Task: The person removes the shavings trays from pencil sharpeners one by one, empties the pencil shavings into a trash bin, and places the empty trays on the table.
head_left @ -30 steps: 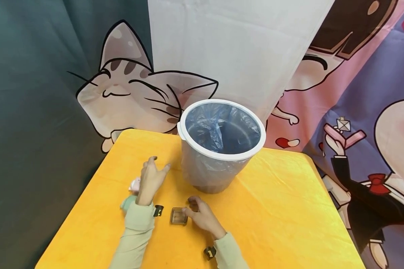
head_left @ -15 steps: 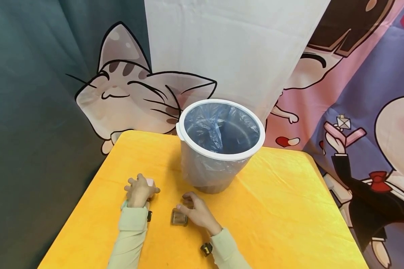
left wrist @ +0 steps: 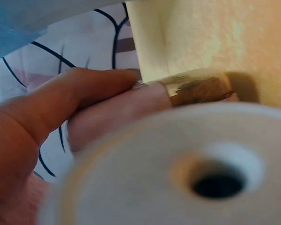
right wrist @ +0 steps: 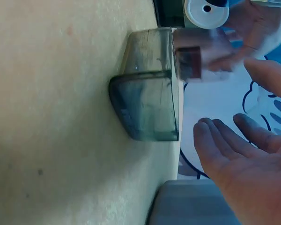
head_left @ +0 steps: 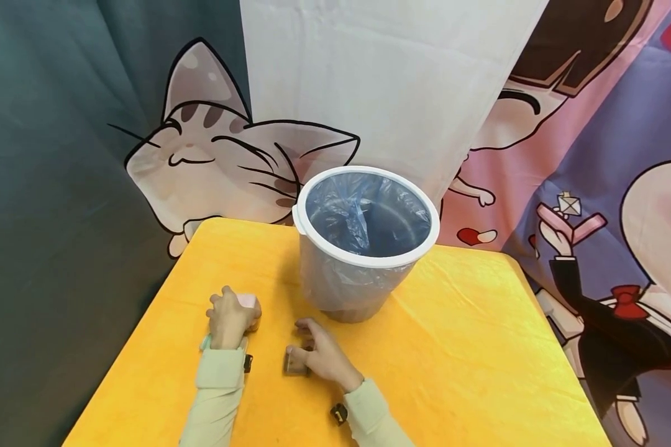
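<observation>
I'm watching my left grip [head_left: 227, 321] grasping the pink thing [head_left: 247, 301] on the left part of the bench [head_left: 481, 335]; its thumb is lying along the pink side, probably steadying it. Whether its amber end is touching the bench, I'm not managing to tell. The mint thing [head_left: 204, 343] is peeking out beside that wrist, mostly hidden. My right grip [head_left: 324, 357] is hovering released beside the clear dish [right wrist: 147, 108], its fingers loosely spread and holding nothing. The dish is sitting on the bench between my two grips, apparently within easy reach of either. Beyond them the bin [head_left: 341, 292] is standing upright, mouth upward; its white rim [head_left: 363, 259] seems to be keeping the bag [head_left: 358, 226] spread open inside.
</observation>
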A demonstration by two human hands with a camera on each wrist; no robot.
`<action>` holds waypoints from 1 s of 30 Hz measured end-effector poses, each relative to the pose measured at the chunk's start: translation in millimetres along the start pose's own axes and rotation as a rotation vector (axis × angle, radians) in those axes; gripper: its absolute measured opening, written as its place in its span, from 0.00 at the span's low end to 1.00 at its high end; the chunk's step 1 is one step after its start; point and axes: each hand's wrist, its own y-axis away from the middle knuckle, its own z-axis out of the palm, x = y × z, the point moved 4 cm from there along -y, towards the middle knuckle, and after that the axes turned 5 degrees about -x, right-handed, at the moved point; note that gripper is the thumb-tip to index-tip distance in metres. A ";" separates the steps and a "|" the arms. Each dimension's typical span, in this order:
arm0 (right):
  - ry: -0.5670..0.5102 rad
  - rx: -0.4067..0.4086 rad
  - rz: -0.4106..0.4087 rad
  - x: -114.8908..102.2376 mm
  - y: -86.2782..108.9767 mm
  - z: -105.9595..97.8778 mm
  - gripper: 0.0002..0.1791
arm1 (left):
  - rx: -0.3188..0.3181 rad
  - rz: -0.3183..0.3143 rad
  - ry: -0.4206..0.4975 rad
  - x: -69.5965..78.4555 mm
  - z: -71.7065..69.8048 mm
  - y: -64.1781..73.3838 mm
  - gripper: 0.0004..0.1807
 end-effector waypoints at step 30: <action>0.074 0.180 -0.006 -6.5 -8.6 6.4 0.39 | -0.071 0.172 0.052 57.2 3.0 46.8 0.44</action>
